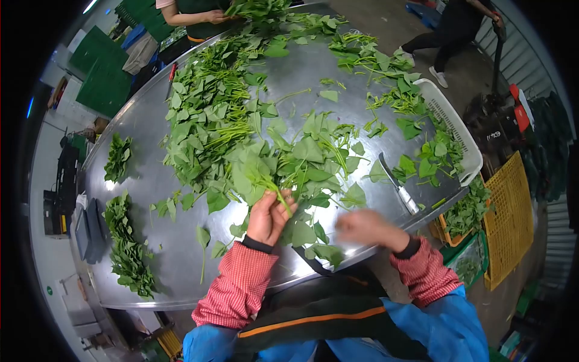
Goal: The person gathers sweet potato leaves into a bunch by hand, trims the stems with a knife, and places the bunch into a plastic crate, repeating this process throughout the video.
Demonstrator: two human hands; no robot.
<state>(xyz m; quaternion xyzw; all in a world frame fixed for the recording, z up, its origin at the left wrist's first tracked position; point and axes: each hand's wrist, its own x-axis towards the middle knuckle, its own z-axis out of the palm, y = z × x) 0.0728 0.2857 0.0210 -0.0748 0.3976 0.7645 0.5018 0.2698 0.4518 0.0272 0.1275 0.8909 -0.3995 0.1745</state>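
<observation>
Two hands | left hand [269, 217] fingers closed on leafy stem [260, 176] | right hand [363, 228] blurred, fingers' grip unreadable

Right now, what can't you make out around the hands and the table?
1. Right hand: motion blur, head view; whether it is open or closed, cannot tell.
2. Left hand grip on the leafy stems: leaves hide how many stems.
3. Knife: blade end lies among leaves, tip unclear.
4. Person at the far end: cut off by the top edge.
</observation>
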